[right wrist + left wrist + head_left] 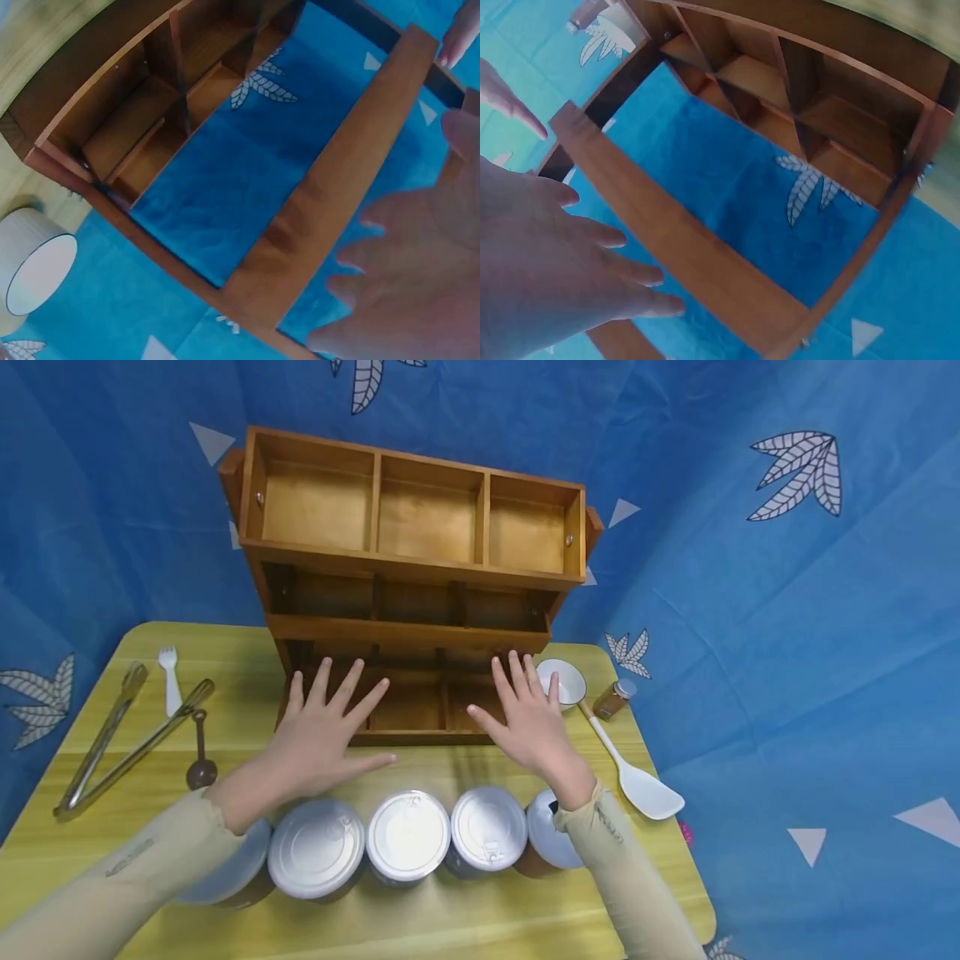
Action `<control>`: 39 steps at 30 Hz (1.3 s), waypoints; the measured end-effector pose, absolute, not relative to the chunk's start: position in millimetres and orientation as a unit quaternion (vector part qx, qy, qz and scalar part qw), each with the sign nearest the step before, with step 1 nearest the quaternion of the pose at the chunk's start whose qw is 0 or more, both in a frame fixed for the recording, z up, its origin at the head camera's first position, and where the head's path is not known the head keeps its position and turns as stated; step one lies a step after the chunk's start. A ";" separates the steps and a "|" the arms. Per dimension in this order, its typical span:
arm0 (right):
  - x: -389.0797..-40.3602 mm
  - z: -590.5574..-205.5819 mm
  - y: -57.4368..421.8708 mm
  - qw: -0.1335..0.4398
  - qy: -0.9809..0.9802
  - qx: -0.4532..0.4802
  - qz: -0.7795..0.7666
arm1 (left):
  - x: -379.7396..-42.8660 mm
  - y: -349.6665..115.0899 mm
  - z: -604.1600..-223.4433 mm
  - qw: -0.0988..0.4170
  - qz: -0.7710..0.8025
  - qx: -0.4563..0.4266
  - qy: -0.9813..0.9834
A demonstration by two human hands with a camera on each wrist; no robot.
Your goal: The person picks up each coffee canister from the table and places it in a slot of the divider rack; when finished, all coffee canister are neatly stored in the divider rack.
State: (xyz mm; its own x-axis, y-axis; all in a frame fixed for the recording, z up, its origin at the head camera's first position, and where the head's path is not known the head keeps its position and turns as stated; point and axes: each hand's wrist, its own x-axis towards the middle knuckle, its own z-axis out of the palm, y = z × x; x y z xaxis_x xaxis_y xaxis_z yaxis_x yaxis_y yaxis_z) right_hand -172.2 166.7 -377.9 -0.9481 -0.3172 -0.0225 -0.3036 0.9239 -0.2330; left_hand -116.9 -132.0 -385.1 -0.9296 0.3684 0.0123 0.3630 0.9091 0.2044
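Note:
A brown wooden rack [420,562] with three tiers of divided compartments stands at the back of the table. In the head view my left hand [318,739] has its fingers spread wide, in front of the rack's lowest tier on the left. The right hand [531,727] mirrors it on the right side, its fingers also spread. Neither hand holds anything. Both wrist views show each hand with straightened fingers beside the wooden slats of the rack [682,232]. Whether any fingertip touches the wood, I cannot tell.
Several cans [408,837] with silvery lids line the front, some partly beneath my forearms. Metal tongs [105,752], a white fork [171,681] and a dark scoop [201,772] lie left. A white bowl [566,681], white spatula [648,792] and small jar [611,702] are right.

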 end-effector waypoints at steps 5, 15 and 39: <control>-203.4 -381.6 177.2 -0.102 0.967 -0.155 -0.173 | -89.2 -174.7 -381.8 0.021 0.142 0.163 0.976; -245.8 -397.6 201.8 -0.333 0.905 -0.190 -0.187 | 12.1 -266.7 -478.4 -0.031 0.415 0.032 0.909; -259.3 -411.1 196.4 -0.423 0.869 -0.207 -0.151 | 25.6 -246.9 -544.9 -0.170 0.521 -0.052 0.835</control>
